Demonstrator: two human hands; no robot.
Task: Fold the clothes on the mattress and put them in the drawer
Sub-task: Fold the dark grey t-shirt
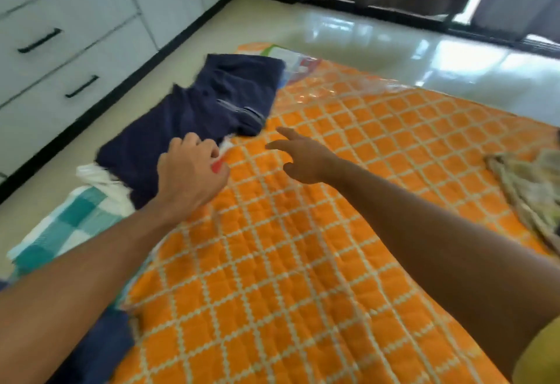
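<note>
Left hand (189, 171) curled on a red-and-white cloth (220, 161) beside the navy garment (197, 116) at the orange mattress (303, 247) edge, right hand (298, 153) open above, drawers (60, 59) near.

Under my arms the orange quilted mattress with white lattice stitching (303, 247) looks padded, and its far end shines under a clear plastic wrap (327, 86). The dark navy cloth garment (212, 104) at the left is soft and matt. The pale tiled floor (394, 41) is glossy, mirror-bright. The white drawer fronts (60, 50) look smooth, with black handles, possibly metal.
</note>
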